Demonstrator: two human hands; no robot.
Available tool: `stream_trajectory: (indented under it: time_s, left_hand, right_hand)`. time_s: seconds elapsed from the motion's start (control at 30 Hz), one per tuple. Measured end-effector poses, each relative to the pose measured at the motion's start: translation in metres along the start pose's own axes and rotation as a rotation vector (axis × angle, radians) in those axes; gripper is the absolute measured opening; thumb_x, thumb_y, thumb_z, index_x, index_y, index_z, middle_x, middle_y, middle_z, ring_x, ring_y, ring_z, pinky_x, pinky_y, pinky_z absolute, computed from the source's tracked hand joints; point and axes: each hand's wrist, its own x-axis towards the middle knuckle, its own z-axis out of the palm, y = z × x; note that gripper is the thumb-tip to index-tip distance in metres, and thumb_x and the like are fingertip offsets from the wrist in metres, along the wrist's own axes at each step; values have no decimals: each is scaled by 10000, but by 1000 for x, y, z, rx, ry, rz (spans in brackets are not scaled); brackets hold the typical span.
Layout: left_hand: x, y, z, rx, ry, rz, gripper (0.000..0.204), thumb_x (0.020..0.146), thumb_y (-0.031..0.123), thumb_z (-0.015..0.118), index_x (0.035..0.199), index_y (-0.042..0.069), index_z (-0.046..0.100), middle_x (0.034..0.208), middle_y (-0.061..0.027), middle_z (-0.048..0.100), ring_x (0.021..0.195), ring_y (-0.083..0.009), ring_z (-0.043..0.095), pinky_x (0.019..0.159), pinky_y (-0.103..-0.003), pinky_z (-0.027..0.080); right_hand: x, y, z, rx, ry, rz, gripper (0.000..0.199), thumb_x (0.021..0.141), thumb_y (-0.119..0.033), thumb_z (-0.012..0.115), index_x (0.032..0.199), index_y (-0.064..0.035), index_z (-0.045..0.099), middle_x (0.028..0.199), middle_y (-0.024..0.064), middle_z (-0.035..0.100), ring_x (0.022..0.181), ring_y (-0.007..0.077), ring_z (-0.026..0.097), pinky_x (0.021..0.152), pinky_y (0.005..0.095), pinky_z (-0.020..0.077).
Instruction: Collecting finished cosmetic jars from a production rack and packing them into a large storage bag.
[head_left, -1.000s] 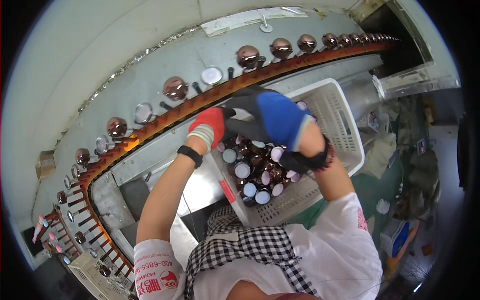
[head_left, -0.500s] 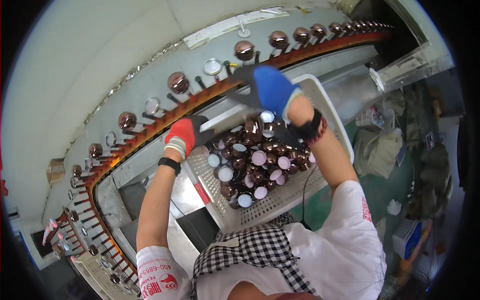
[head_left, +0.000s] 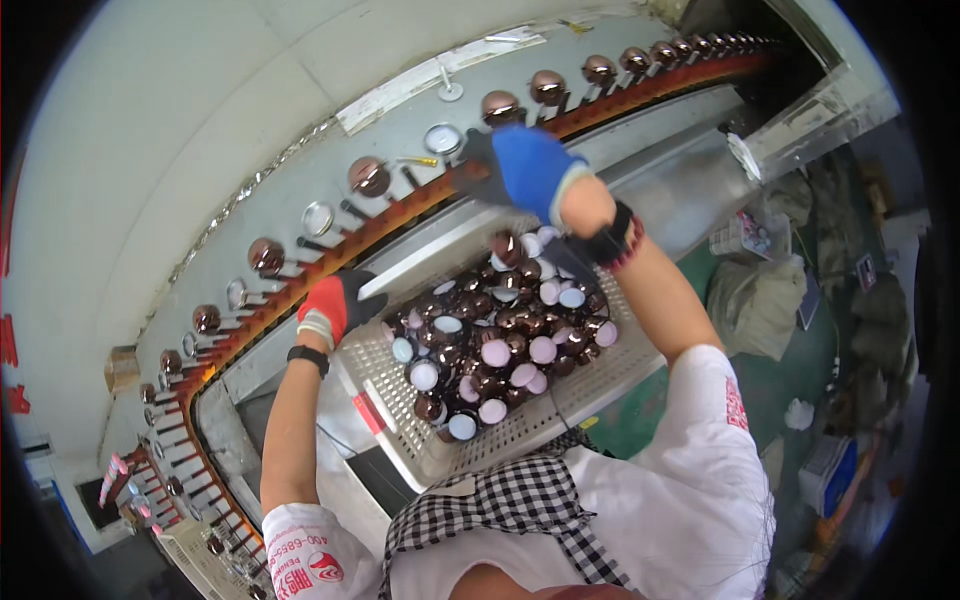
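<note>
My right hand (head_left: 525,175), in a blue glove with dark fingers, reaches over the basket to the far rail. Motion smears its fingers, and whether they grip anything is unclear. Near them sits a shiny brown dome-shaped piece (head_left: 500,107) on the rail. My left hand (head_left: 338,303), in a red glove with dark fingers, is at the basket's far left corner with its fingers apart and nothing visible in them. The pale perforated plastic basket (head_left: 395,440) holds a heap of brown domes and round pale discs (head_left: 495,352). One brown dome (head_left: 507,248) below my right hand looks blurred.
A curved orange-brown rail (head_left: 330,250) with dark upright holders carries several brown domes and silvery round pieces (head_left: 318,218). Behind it rises a pale wall (head_left: 200,100). A metal ledge (head_left: 680,190) is at right, with a bulky fabric sack (head_left: 755,305) on the green floor.
My left hand has shifted left and slightly down. My right hand stays over the far rail, a little further left. In the picture, the basket and pieces on the rail have shifted slightly.
</note>
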Motion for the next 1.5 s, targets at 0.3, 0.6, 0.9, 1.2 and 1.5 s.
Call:
stream_trajectory:
  time_s: [0.3, 0.6, 0.9, 1.2, 1.5]
  left_hand:
    - [14, 10, 4, -13, -58, -13, 458, 886, 394, 810, 1210, 72, 785, 1067, -200, 788, 935, -350, 779, 834, -449, 605]
    - [20, 21, -1, -30, -56, 28, 423, 889, 386, 812, 1209, 109, 790, 1013, -170, 799, 889, -334, 783, 809, -446, 603]
    - [5, 15, -6, -71, -100, -115, 478, 879, 397, 817, 1242, 88, 779, 1122, -196, 785, 984, -387, 763, 859, -459, 601]
    - [25, 13, 5, 28, -39, 47, 443, 883, 397, 822, 1213, 104, 787, 1031, -175, 798, 876, -355, 775, 806, -448, 602]
    - [-4, 0, 1, 38, -2, -44, 493, 901, 478, 789, 1255, 135, 782, 1126, -203, 782, 1034, -401, 754, 905, -484, 597]
  right_hand:
    - [56, 101, 17, -246, 2, 264, 278, 936, -301, 682, 1075, -112, 829, 1107, 184, 798, 1035, 405, 766, 922, 505, 609]
    - [30, 200, -58, -330, 532, 112, 453, 960, -431, 713, 1229, -71, 767, 1118, 230, 775, 1000, 482, 722, 932, 522, 578]
    - [-33, 97, -15, -168, -35, 306, 269, 941, -306, 674, 1047, -97, 807, 1081, 221, 784, 975, 426, 768, 892, 553, 604]
    - [15, 283, -82, -349, 574, 245, 516, 962, -395, 716, 1355, -61, 725, 1226, 231, 768, 1053, 379, 761, 939, 433, 594]
    - [99, 264, -43, -123, -291, 405, 287, 933, -288, 635, 1037, -71, 792, 1004, 261, 757, 897, 458, 740, 792, 514, 580]
